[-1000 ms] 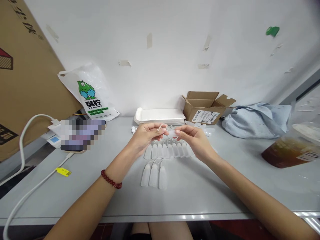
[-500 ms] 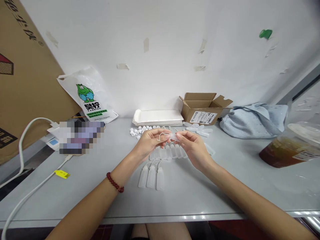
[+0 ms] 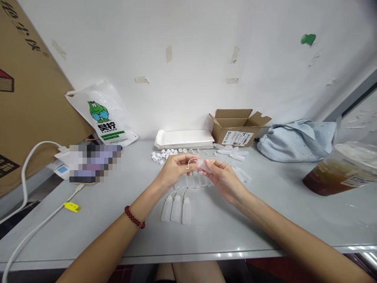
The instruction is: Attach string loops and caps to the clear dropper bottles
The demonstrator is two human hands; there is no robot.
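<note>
Between both hands is a small translucent squeeze bottle (image 3: 205, 166) with a thin bent white tube at its top. My left hand (image 3: 180, 168) pinches the bottle's top end, where the tube curves out. My right hand (image 3: 224, 177) grips the bottle's body, fingers closed round it. Below them lie three bottles with bent tubes (image 3: 176, 209), side by side. A row of similar bottles (image 3: 191, 181) lies partly hidden under my hands. Behind my left hand is a heap of small white caps (image 3: 167, 154).
Loose bottles and tubes (image 3: 231, 151) lie before an open cardboard box (image 3: 235, 125). A stack of white trays (image 3: 185, 138) stands against the wall. On the right are a blue cloth bag (image 3: 296, 140) and a cup of brown drink (image 3: 332, 175); at left, a phone (image 3: 96, 164) with a white cable.
The held bottle has tilted, with its body now lower toward my right hand. My right hand has turned slightly, its fingers closer round the bottle. The view has shifted a little.
</note>
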